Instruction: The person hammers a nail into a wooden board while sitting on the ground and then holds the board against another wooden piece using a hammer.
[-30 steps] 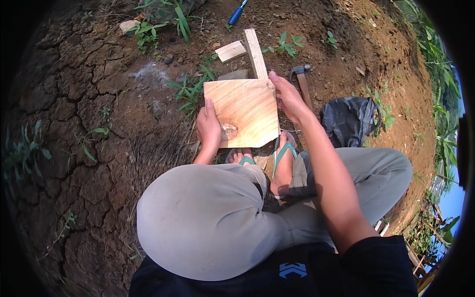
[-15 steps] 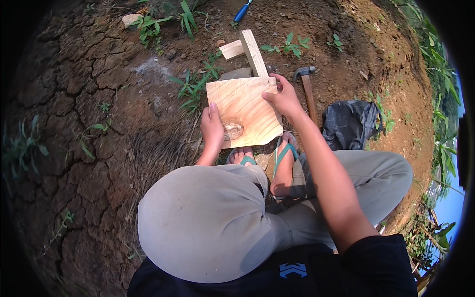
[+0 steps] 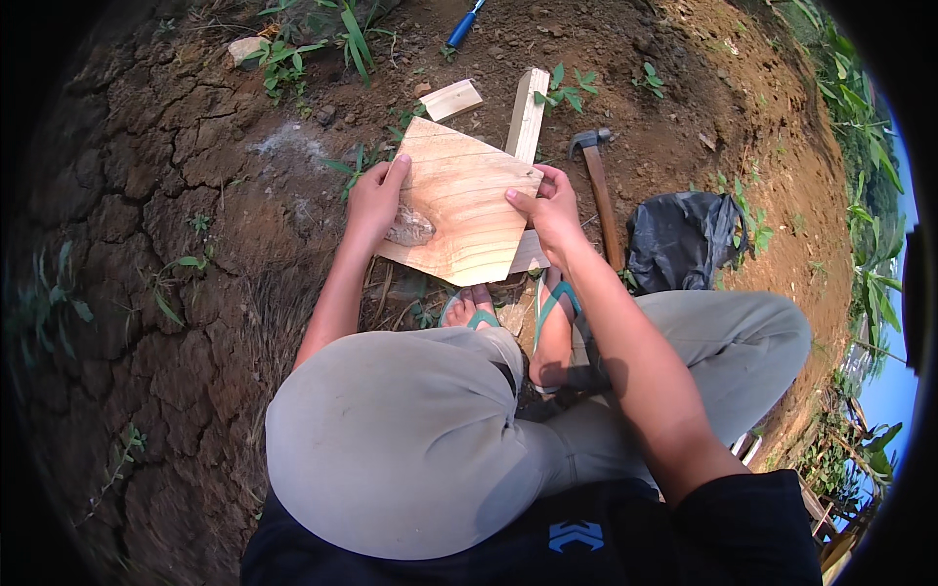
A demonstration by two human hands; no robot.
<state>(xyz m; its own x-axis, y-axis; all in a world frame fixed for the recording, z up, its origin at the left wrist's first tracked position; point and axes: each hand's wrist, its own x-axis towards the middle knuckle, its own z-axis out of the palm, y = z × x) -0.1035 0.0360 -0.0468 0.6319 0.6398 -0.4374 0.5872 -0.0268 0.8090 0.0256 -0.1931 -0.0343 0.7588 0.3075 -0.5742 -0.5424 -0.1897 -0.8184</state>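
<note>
Pale, flat wood with wavy grain makes up the five-cornered board (image 3: 469, 200), its face marked by a rough, greyish knot (image 3: 411, 227) near the left hand (image 3: 375, 205). That hand grips its left edge; the right hand (image 3: 555, 217) pinches the right corner. It is held above cracked, dry soil (image 3: 147, 264), partly covering a squared batten (image 3: 528, 115). A wooden-handled hammer (image 3: 600, 195) and crumpled black plastic bag (image 3: 686, 239) lie rightward.

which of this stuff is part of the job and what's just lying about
Likely part of the job:
wooden board, held by the left hand and right hand
wooden batten, partly hidden by the board
claw hammer, lying close by

Probably just lying about:
black plastic bag
pale stone

Unclear: blue-handled tool
</note>
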